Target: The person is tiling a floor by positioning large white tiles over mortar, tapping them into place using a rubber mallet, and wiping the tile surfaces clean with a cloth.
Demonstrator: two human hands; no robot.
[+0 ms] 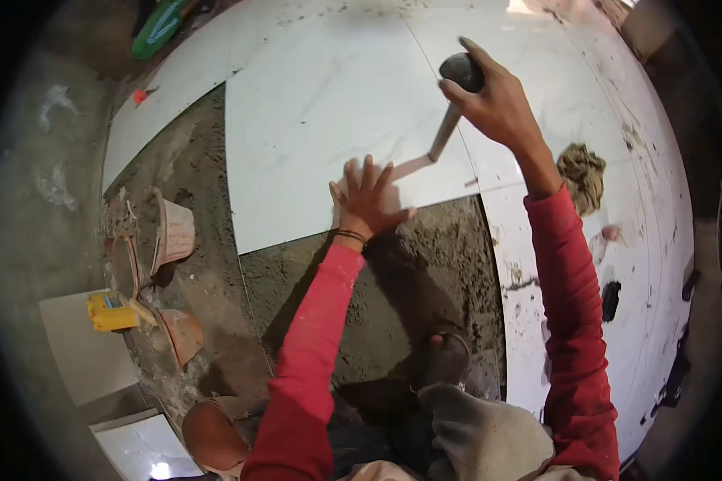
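Note:
My left hand (365,204) lies flat with fingers spread on the near edge of a large white floor tile (297,152). My right hand (493,100) is closed round the black head of a mallet (461,74). The mallet's handle slants down to the left, its end at or just above the same tile; I cannot tell if it touches. A thin joint line divides this tile from the white tiles (529,232) on the right. Wet grey mortar (401,289) spreads in front of the tile, with my foot (449,353) at its near part.
Mortar pans (176,232) and a yellow tool (112,311) sit at the left, near a leaning tile piece (88,353). A crumpled cloth (582,176) and a small black object (611,301) lie on the right tiles. A green object (159,30) is at the far left.

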